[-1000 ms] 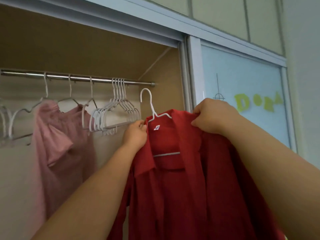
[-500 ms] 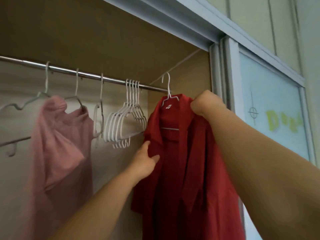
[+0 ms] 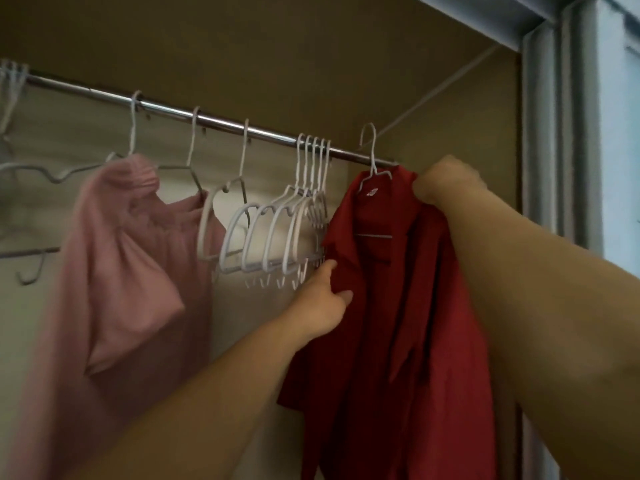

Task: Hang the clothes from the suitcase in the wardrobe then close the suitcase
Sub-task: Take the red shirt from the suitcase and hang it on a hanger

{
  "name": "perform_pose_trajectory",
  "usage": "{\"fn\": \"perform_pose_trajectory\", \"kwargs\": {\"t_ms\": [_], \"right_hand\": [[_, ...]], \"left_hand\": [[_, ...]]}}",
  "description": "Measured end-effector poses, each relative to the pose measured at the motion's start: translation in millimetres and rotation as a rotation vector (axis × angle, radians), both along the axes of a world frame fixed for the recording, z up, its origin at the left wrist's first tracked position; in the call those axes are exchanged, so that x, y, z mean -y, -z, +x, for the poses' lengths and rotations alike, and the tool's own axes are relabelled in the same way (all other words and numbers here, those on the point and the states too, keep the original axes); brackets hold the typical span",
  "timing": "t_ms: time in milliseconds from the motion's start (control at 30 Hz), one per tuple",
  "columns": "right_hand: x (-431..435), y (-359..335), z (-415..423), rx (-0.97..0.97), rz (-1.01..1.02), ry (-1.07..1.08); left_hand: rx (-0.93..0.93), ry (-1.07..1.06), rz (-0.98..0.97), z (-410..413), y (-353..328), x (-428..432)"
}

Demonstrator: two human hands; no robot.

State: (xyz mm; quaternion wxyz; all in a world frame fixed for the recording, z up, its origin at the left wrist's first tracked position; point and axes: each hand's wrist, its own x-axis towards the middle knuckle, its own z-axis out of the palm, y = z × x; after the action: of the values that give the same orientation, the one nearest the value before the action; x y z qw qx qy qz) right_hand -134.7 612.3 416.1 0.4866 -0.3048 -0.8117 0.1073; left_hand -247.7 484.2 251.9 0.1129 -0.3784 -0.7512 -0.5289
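A red shirt (image 3: 388, 306) hangs on a white hanger (image 3: 371, 157) whose hook stands at the right end of the metal rail (image 3: 214, 120). I cannot tell whether the hook rests on the rail. My right hand (image 3: 445, 183) grips the shirt's right shoulder over the hanger. My left hand (image 3: 323, 301) is lower and pinches the shirt's left front edge between thumb and fingers. The suitcase is out of view.
A pink garment (image 3: 121, 258) hangs at the left of the rail. Several empty white hangers (image 3: 277, 237) are bunched just left of the red shirt. The wardrobe's side wall and the sliding door frame (image 3: 554, 133) stand close on the right.
The red shirt has gone up and into the wardrobe, its hook now at the rail. My left hand slid down from the shirt's shoulder to its front edge.
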Motion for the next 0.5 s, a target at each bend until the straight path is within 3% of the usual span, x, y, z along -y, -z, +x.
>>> {"fn": "perform_pose_trajectory", "kwargs": {"t_ms": [500], "right_hand": [[-8,46,2,0.109,-0.004,0.021]], "left_hand": [[0.058,0.01,-0.012,12,23,-4]]}}
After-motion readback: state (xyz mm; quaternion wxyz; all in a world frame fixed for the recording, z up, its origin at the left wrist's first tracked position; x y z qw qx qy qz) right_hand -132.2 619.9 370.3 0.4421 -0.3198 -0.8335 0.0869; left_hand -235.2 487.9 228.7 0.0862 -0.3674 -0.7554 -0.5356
